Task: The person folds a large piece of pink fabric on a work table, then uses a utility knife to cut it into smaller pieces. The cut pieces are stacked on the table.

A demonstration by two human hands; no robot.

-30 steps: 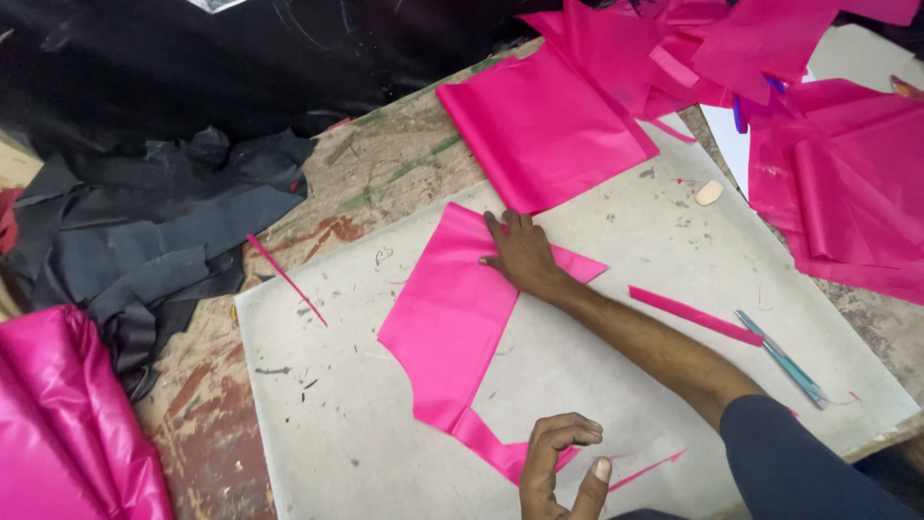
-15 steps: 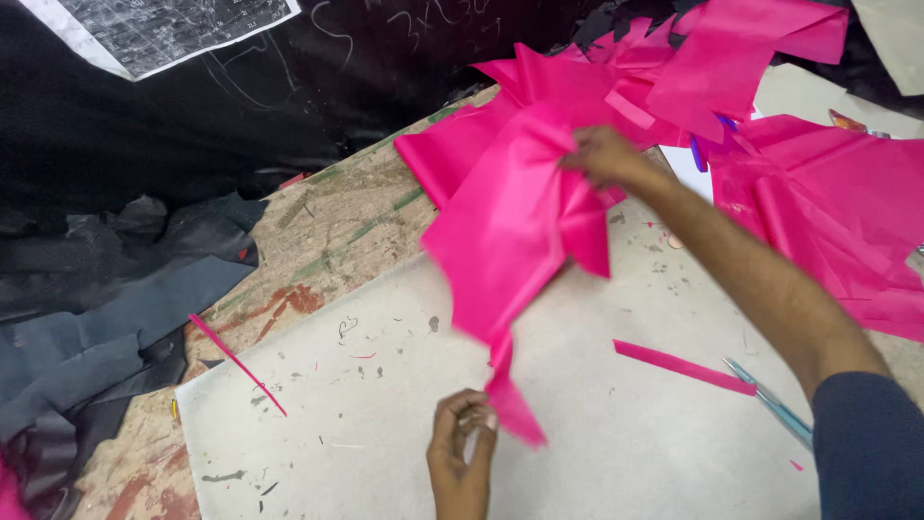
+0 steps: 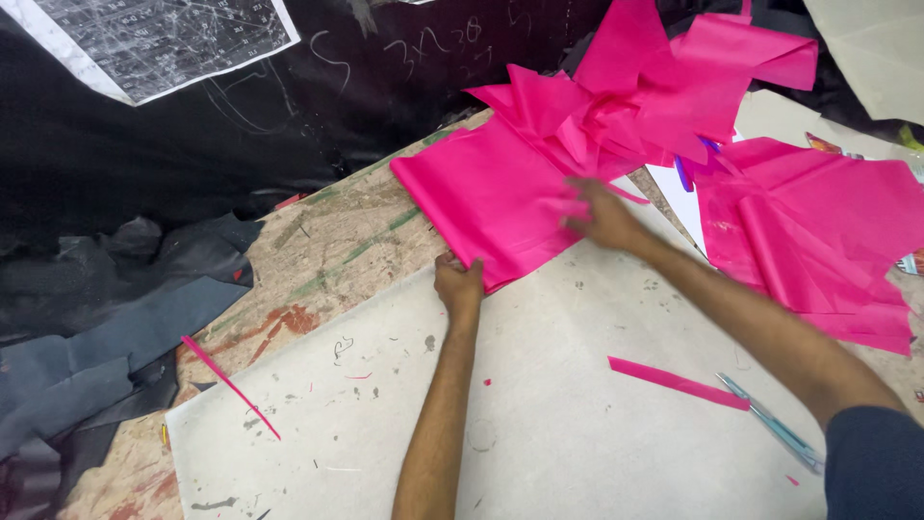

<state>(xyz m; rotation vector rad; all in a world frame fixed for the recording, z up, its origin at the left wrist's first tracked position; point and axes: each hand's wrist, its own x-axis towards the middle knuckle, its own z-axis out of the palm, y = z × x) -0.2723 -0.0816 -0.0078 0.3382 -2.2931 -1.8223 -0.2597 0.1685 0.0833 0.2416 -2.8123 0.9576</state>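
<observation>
A stack of flat pink fabric pieces (image 3: pixel 491 197) lies at the far edge of a pale grey cutting board (image 3: pixel 568 424). My left hand (image 3: pixel 459 283) is at the stack's near corner, fingers curled over its edge. My right hand (image 3: pixel 599 214), blurred by motion, rests flat on the stack's right side with its fingers spread. Behind it lies a crumpled heap of pink offcuts (image 3: pixel 654 87).
A loose pink strip (image 3: pixel 676 382) and blue-handled scissors (image 3: pixel 773 425) lie on the board at right. More pink fabric (image 3: pixel 818 241) spreads at far right. A thin pink sliver (image 3: pixel 229 385), dark grey fabric (image 3: pixel 91 337) and worn wooden tabletop (image 3: pixel 318 250) are at left.
My right hand lifted the cut pink piece off the board and laid it on the far stack. My left hand moved up from the near edge to the stack's corner.
</observation>
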